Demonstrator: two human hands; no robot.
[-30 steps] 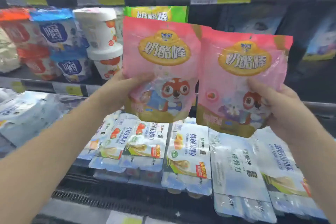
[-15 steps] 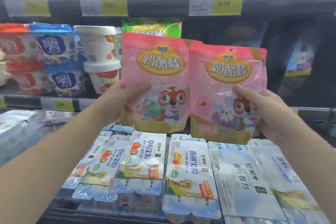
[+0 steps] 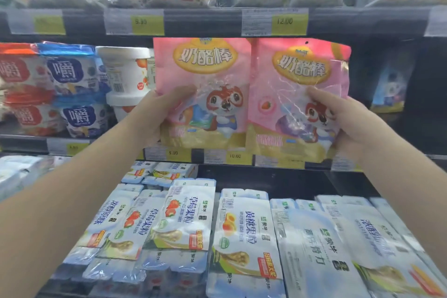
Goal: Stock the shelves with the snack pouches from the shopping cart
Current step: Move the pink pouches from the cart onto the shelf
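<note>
Left hand (image 3: 154,113) and right hand (image 3: 350,123) each pinch a glossy pink cartoon-squirrel snack pouch (image 3: 203,89) (image 3: 300,101) upright, label outward, grips closed near the bottoms, probably to stand them at the black middle shelf's (image 3: 387,164) front edge.

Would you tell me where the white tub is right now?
In the head view, the white tub stands on the middle shelf, left of the left-hand pink pouch.

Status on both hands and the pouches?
Left hand grips left pink pouch; right hand grips right pink pouch. Both upright at middle shelf front. Nothing blocking.
</note>
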